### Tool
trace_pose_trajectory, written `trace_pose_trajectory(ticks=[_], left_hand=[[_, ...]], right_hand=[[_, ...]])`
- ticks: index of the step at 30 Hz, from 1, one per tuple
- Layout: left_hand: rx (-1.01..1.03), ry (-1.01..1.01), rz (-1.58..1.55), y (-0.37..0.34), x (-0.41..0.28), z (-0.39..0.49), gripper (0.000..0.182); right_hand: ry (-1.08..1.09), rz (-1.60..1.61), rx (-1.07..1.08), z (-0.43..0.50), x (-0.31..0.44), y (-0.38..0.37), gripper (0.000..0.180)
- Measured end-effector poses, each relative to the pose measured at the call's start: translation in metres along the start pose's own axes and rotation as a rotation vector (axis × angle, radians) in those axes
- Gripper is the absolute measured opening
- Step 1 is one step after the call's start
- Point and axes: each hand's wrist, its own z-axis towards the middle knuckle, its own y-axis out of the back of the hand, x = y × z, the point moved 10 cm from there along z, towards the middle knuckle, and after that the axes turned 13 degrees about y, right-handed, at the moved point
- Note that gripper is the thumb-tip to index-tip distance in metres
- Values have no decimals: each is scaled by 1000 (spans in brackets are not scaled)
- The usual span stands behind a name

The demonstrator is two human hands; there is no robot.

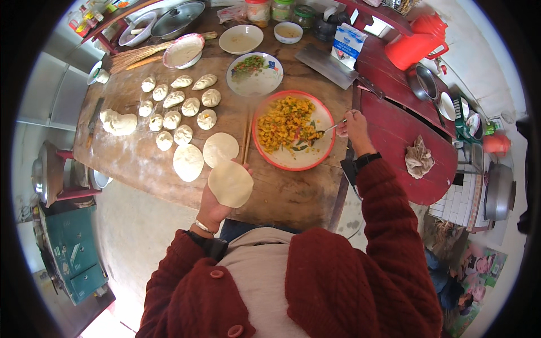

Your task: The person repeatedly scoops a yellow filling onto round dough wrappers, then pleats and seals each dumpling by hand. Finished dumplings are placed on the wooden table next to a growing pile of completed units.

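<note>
A round, flat dough wrapper (231, 184) lies on the palm and fingers of my left hand (214, 202), near the table's front edge. My right hand (355, 130) grips the handle of a metal spoon (334, 127); its bowl rests in the chopped yellow and green filling (287, 122) on a red-rimmed plate (292, 168). Two more wrappers, one whiter (188, 163) and one round (221, 150), lie on the floured wooden board beyond my left hand. Several pleated, filled buns (173, 99) stand farther back. Wooden chopsticks (245, 141) lie just left of the plate.
A lump of dough (119, 122) and a knife (94, 122) are at the left. Behind the filling are a plate of chopped greens (255, 84), a bowl (241, 39) and a cleaver (327, 65). A crumpled cloth (419, 157) lies on the red table (391, 126) at the right.
</note>
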Motion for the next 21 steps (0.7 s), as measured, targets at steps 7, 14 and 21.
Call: trace_pose_trajectory(ticks=[7, 14, 21], left_hand=[[66, 45, -176, -3, 5, 16, 44], [-37, 52, -208, 14, 5, 25, 44], [-66, -71, 37, 5, -8, 45, 49]], right_hand=[[243, 244, 59, -20, 26, -37, 22], [141, 225, 26, -87, 17, -15, 24], [-232, 540, -79, -107, -50, -65, 25]])
